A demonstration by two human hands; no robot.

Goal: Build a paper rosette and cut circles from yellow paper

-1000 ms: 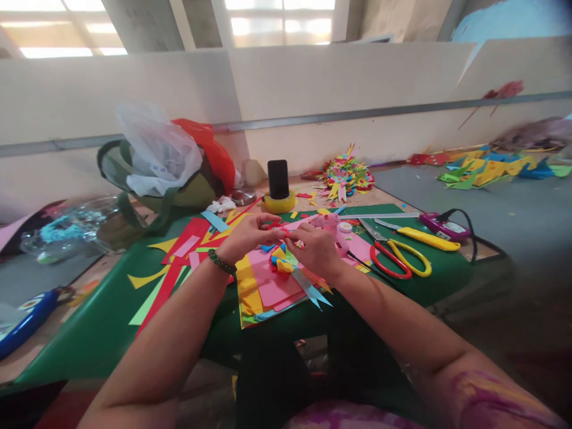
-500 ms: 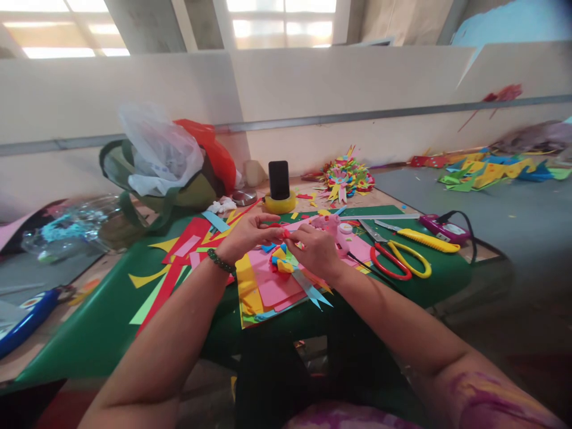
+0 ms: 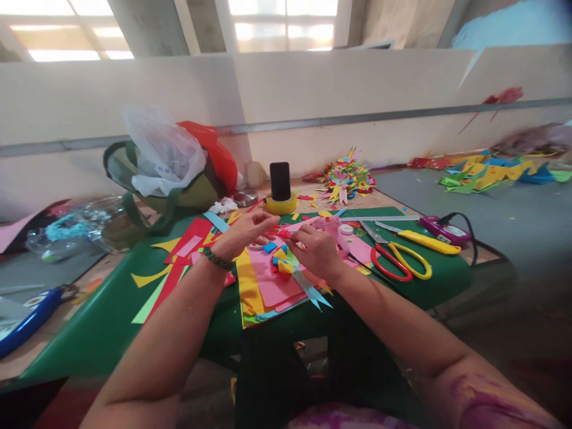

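My left hand (image 3: 245, 232) and my right hand (image 3: 316, 249) meet over a heap of coloured paper sheets (image 3: 268, 286) on a green table (image 3: 98, 322). Both hands pinch a small red paper piece (image 3: 282, 232) between their fingertips. A beaded bracelet (image 3: 216, 260) sits on my left wrist. Under my right hand hangs a folded paper ornament (image 3: 290, 268) in blue, yellow and green with light-blue ribbon tails. Red and yellow scissors (image 3: 400, 259) lie just right of my right hand.
A phone stands in a yellow tape roll (image 3: 279, 199) behind the hands. A finished paper decoration (image 3: 346, 176) lies at the back. A yellow knife (image 3: 424, 239), a glue gun (image 3: 444, 226) and a bag with plastic (image 3: 165, 167) surround the work area.
My left hand has opened slightly and shifted a little left and down; the right hand stays in place, still pinching the red piece.
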